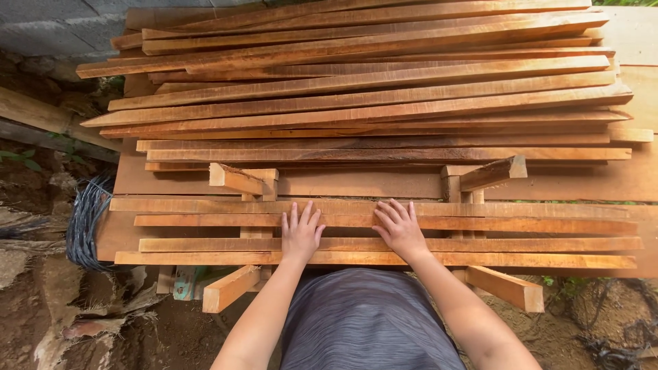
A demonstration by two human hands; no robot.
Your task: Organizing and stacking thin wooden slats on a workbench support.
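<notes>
Outdoors by a grey block wall, dirt underfoot | left hand (300, 234) and right hand (399, 228) lie flat, grips released, on near wooden slats (521, 243) across desk (171, 181) | best pressed evenly, fingers clear of edges | slats long, thin, reddish-orange, rough-sawn; bigger stack (356, 89) far side

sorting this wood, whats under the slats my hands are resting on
Under the near slats both hands press, wooden trestle supports show through gaps; their lower legs stay covered.
</notes>
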